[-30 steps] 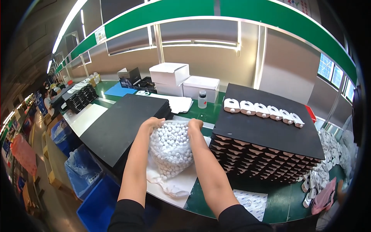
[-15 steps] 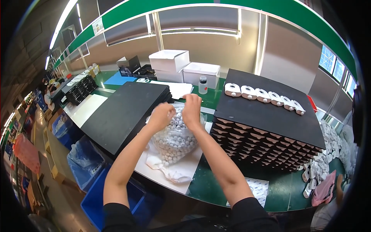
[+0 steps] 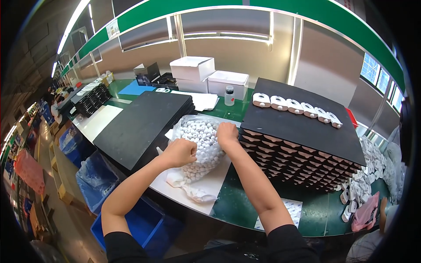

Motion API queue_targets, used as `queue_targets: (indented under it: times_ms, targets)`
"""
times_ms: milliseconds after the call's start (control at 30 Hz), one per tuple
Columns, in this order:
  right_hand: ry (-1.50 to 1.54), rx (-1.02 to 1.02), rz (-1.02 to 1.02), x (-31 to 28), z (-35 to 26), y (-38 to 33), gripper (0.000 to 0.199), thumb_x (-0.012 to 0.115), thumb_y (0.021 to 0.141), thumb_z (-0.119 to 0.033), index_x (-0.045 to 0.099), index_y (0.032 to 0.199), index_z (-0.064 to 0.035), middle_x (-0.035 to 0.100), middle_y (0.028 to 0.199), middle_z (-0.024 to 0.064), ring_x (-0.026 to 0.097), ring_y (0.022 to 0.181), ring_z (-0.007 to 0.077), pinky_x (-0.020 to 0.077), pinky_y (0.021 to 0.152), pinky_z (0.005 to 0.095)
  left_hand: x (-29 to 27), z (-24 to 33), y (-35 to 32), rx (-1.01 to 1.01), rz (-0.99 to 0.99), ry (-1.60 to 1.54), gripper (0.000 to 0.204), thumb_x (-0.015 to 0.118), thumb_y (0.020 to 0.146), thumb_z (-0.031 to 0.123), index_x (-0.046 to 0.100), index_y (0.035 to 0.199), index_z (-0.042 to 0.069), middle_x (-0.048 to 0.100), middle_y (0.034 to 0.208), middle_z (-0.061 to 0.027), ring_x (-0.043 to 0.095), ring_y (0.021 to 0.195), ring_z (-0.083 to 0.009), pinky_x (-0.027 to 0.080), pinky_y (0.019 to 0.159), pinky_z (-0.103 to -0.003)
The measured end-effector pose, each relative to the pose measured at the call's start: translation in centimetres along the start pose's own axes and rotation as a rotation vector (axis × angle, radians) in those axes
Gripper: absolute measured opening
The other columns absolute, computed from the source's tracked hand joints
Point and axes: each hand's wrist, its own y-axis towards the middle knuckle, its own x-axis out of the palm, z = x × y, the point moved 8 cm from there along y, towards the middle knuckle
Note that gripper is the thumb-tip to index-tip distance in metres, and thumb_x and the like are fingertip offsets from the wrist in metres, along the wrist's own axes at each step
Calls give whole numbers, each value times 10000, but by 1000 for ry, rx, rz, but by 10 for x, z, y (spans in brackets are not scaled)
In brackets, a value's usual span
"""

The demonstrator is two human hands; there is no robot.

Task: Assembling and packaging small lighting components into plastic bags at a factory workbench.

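A clear plastic bag (image 3: 179,129) full of small white balls (image 3: 199,139) sits on a white sheet (image 3: 195,206) on the green bench, its mouth spread wide and the balls showing at the top. My left hand (image 3: 181,152) is closed at the bag's near left side, fingers curled on the plastic. On the right, my right hand (image 3: 227,135) is closed on the bag's edge, knuckles up. Both fingertips are partly hidden. A crumpled white cloth-like piece (image 3: 193,189) lies in front of the bag.
Right of the bag stands a tall stack of black trays (image 3: 298,140), with a row of white parts (image 3: 294,106) on top. Flat black boards (image 3: 140,127) lie left. Behind are a small bottle (image 3: 229,95) and white boxes (image 3: 193,70). Blue bins (image 3: 131,221) stand below the bench's left edge.
Both hands have come down and moved apart from above the bag. The bag's mouth has opened wider, baring more of the white balls.
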Motion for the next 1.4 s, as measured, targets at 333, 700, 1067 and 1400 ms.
queue_targets:
  times_ms: [333,700,1067,1400]
  targets:
    - [1475,645,61,51,29,10,144,445,813,-1,552,876,72,590,782,176,605,738,304,547,586,380,-7,10,-32,329,422,551,86,527,686,52,468,731,94,462,633,-45,539,522,-210,412,431,-308]
    - [2125,1396,460,84,17,-30,108,387,722,-27,484,675,-22,488,586,74,397,370,129,282,328,263,35,5,-66,356,648,436,128,565,661,56,444,678,93,414,625,-38,492,586,-184,403,482,-300]
    - [400,-261,698,-29,-52,-96,458,602,694,-92,487,1127,1,424,1171,167,353,1115,344,256,946,445,21,-103,-61,-644,734,-691,350,605,796,221,476,965,-57,558,691,-113,585,567,-155,514,449,-272]
    - [342,-541,271,5,-58,-114,175,607,701,-82,625,874,-74,560,909,55,488,929,239,377,791,360,62,-160,-54,-743,726,-1651,121,453,882,137,530,831,59,514,723,2,463,591,-87,306,434,-201]
